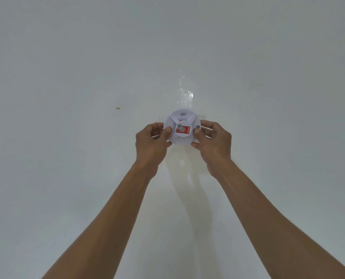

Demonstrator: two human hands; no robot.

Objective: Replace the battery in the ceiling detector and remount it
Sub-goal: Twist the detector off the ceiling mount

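A round white ceiling detector (pixel 181 122) with a red label on its face sits against the white ceiling (pixel 67 57) at the middle of the head view. My left hand (pixel 151 143) grips its left rim, thumb on the face and fingers curled behind. My right hand (pixel 214 141) grips its right rim the same way, thumb beside a small grey button. Both arms reach up from the bottom of the frame. The detector's back and any mount are hidden. No battery is in view.
A strip of clear tape (pixel 184 91) is stuck to the ceiling just beyond the detector. A small dark speck (pixel 117 108) marks the ceiling to the left. The surface is plain white all round.
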